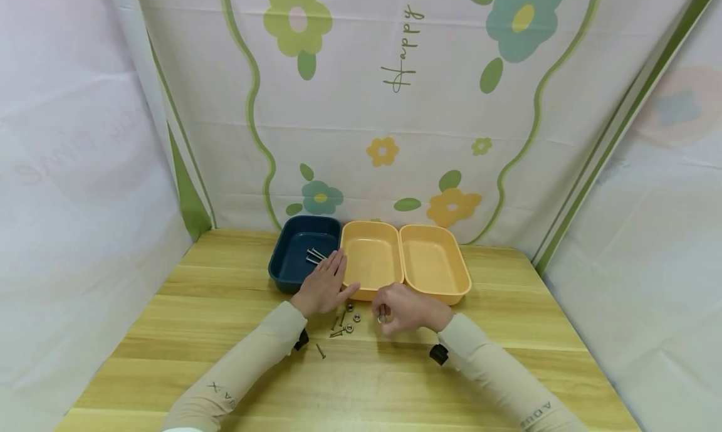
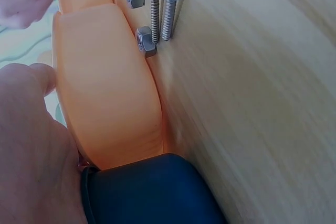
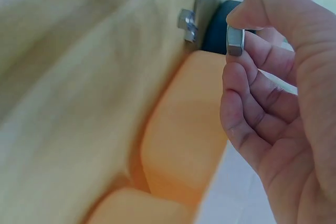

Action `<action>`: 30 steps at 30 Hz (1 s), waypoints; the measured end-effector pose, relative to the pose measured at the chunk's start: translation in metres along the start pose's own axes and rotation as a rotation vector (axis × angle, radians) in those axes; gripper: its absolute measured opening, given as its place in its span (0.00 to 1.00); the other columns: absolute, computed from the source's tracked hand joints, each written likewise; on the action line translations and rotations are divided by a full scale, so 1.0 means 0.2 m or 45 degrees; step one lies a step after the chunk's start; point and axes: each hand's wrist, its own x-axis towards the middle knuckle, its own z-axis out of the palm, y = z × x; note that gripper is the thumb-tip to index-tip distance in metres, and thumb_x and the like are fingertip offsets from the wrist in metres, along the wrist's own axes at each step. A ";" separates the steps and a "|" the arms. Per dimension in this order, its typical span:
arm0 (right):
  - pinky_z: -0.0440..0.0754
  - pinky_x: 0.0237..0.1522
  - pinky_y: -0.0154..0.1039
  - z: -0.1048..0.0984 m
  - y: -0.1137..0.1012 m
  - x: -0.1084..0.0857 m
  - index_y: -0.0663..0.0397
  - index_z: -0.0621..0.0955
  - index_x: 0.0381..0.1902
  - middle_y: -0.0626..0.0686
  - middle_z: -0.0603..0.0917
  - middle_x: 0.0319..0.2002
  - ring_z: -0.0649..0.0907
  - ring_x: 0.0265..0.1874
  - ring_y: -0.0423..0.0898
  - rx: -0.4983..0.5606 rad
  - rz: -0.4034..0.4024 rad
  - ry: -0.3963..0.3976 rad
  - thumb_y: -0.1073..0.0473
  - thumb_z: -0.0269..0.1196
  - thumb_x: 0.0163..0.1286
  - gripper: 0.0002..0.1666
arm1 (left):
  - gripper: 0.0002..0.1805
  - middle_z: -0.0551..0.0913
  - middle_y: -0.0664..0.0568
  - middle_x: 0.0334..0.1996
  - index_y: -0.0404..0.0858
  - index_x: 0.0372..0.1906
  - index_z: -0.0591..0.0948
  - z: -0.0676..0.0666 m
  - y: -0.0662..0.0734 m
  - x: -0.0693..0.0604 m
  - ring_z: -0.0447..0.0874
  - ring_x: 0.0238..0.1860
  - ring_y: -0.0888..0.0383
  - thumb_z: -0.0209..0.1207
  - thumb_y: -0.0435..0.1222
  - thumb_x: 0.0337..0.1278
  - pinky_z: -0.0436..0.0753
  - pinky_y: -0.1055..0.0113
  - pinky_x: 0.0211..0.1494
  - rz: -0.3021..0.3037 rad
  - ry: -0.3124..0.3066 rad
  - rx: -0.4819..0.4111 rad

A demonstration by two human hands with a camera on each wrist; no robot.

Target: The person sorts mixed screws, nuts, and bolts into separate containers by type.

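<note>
My right hand pinches a hex nut between thumb and index finger, just in front of the middle yellow tray. My left hand is spread with straight fingers over the adjoining rims of the dark blue tray and that yellow tray. Nothing shows in its grasp. Several screws lie inside the blue tray near my left fingertips. On the table between my hands are loose nuts and screws; in the left wrist view two screws appear beside the nuts.
A second yellow tray stands at the right end of the row, against the flower-printed cloth. One lone screw lies nearer me on the wooden table. Cloth walls close off both sides.
</note>
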 end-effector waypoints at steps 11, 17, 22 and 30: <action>0.82 0.34 0.26 -0.17 0.01 0.01 0.50 0.87 0.34 0.44 0.85 0.32 0.82 0.30 0.37 -0.098 0.000 0.044 0.64 0.71 0.56 0.07 | 0.51 0.43 0.39 0.87 0.30 0.85 0.48 -0.01 0.00 0.00 0.42 0.88 0.43 0.35 0.67 0.80 0.51 0.48 0.89 0.005 -0.005 0.007; 0.81 0.36 0.28 -0.25 0.03 0.05 0.48 0.86 0.32 0.43 0.84 0.32 0.83 0.31 0.41 -0.150 0.023 0.069 0.63 0.70 0.58 0.05 | 0.51 0.43 0.40 0.87 0.31 0.85 0.49 0.00 0.00 0.00 0.42 0.88 0.44 0.36 0.67 0.80 0.52 0.48 0.89 -0.001 -0.006 0.004; 0.82 0.37 0.31 -0.30 0.05 0.10 0.49 0.85 0.32 0.46 0.84 0.32 0.84 0.32 0.46 -0.150 0.032 0.097 0.63 0.70 0.58 0.05 | 0.49 0.46 0.38 0.87 0.29 0.84 0.51 -0.02 0.01 -0.01 0.45 0.88 0.43 0.40 0.65 0.80 0.53 0.48 0.89 0.010 0.017 -0.004; 0.82 0.37 0.32 -0.32 0.11 0.19 0.51 0.86 0.34 0.46 0.85 0.32 0.82 0.32 0.43 -0.168 0.036 0.144 0.64 0.69 0.62 0.03 | 0.47 0.49 0.37 0.86 0.28 0.84 0.53 -0.03 0.03 -0.02 0.47 0.87 0.42 0.42 0.62 0.82 0.55 0.48 0.88 0.019 0.026 0.015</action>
